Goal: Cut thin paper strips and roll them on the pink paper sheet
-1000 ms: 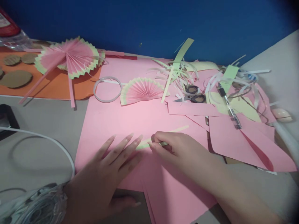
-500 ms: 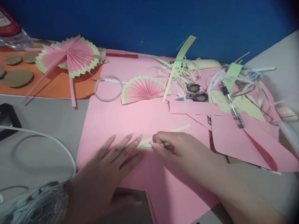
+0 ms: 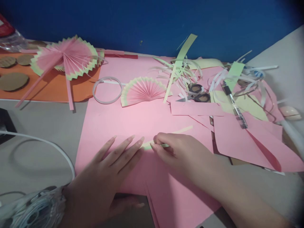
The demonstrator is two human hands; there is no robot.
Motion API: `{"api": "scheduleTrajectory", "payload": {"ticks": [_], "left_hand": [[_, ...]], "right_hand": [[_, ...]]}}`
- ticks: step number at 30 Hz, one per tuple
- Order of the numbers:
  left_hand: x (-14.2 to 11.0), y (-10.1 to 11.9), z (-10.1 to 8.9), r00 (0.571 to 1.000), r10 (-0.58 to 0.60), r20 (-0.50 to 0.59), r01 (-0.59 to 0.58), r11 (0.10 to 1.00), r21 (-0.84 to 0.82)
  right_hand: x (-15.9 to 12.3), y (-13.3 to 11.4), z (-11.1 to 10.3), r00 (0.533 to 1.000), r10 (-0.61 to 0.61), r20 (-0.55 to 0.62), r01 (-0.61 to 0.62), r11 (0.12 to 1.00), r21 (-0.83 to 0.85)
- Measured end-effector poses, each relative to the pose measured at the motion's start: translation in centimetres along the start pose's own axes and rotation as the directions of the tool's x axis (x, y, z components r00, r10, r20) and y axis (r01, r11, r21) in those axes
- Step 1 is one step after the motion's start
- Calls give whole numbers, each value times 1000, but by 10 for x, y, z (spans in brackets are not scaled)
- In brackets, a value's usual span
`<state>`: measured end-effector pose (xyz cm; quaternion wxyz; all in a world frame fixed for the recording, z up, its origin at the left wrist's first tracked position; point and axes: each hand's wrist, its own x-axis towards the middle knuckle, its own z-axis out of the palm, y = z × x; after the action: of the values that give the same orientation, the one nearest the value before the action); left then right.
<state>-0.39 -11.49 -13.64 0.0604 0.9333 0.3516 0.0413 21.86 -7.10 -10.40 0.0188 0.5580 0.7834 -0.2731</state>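
My left hand [image 3: 114, 169] lies flat on a large sheet of pink paper [image 3: 111, 122], fingers stretched out. Its fingertips touch the left end of a narrow strip of paper [image 3: 147, 146], pale yellow and light green. My right hand [image 3: 181, 150] is closed, thumb and forefinger pinched at that strip, covering its middle. The yellow end slants out beyond the knuckles to the upper right. Just above the hands lies a pleated paper fan [image 3: 143, 90], pink with a yellow-green rim, spread in a half circle.
Behind are a ring [image 3: 107, 102], black-handled scissors [image 3: 201, 96], paper shreds [image 3: 187, 72] and a pen [image 3: 235, 104] on pink paper pieces. Watermelon-coloured fans [image 3: 68, 58] rest on orange paper [image 3: 83, 91] with cardboard discs [image 3: 14, 81]. A white cable [image 3: 54, 144] curves at left; a blue wall [image 3: 142, 22] stands behind.
The left forefinger has drawn in beside the other fingers, near the strip's end. My right hand has shifted slightly left along the strip. The whole view has moved a little.
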Motion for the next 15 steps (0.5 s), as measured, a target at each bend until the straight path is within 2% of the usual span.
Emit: {"api": "scheduleTrajectory", "payload": {"ticks": [8,15], "left_hand": [[-1,2,1,1000,3,22,-4,1000,21],[-2,2,3,1000,17,-6,-17,1000,8]], "right_hand": [[-1,-1,-3,1000,18,1,-18,1000,19],[3,-5,-6,999,27,38,-27,1000,-1]]}}
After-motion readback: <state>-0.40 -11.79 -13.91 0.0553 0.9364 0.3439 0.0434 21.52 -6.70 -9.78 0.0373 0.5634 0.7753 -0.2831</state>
